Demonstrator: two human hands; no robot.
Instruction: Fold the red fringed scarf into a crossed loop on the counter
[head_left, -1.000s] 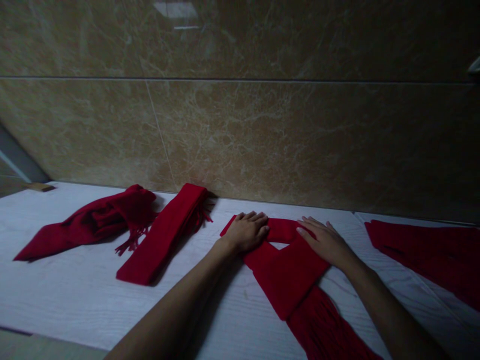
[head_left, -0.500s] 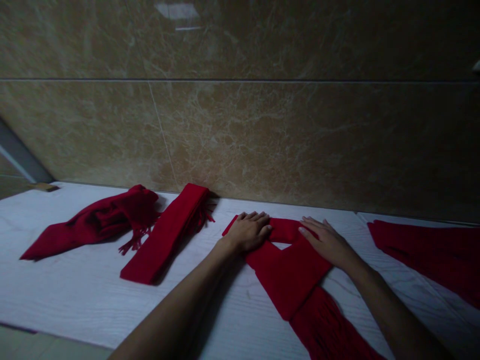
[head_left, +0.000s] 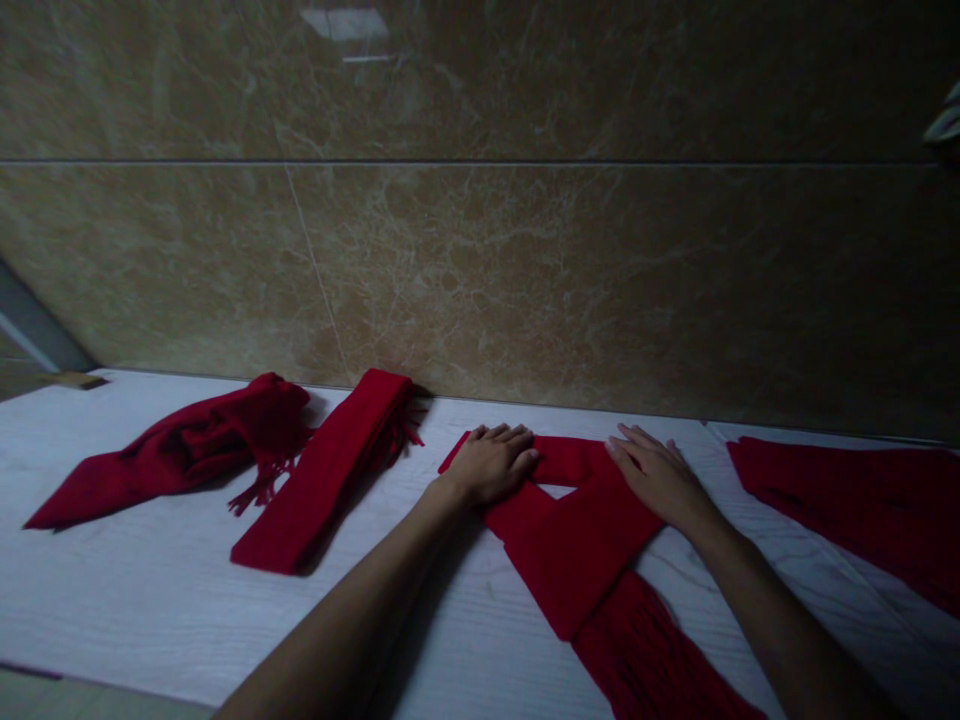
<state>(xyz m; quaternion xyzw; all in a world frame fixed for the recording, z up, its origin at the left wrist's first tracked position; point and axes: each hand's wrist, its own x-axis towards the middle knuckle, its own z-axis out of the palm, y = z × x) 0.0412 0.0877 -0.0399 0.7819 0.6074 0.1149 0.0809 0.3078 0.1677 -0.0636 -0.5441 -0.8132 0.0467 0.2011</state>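
A red fringed scarf (head_left: 581,550) lies folded over itself on the white table (head_left: 150,610), its fringed end trailing toward the lower edge of the view. My left hand (head_left: 491,462) rests palm down on the scarf's far left corner, fingers loosely curled and together. My right hand (head_left: 658,478) lies flat on the scarf's upper right fold, fingers stretched out. Neither hand grips the cloth.
A folded red scarf (head_left: 326,470) lies diagonally left of my hands. A crumpled red scarf (head_left: 172,450) lies farther left. More red cloth (head_left: 862,500) spreads at the right. A brown marble wall (head_left: 480,250) rises right behind the table. A small wooden piece (head_left: 75,380) sits at far left.
My right hand has slid a little up and to the right along the fold. My left hand has stayed put. The view has shifted slightly.
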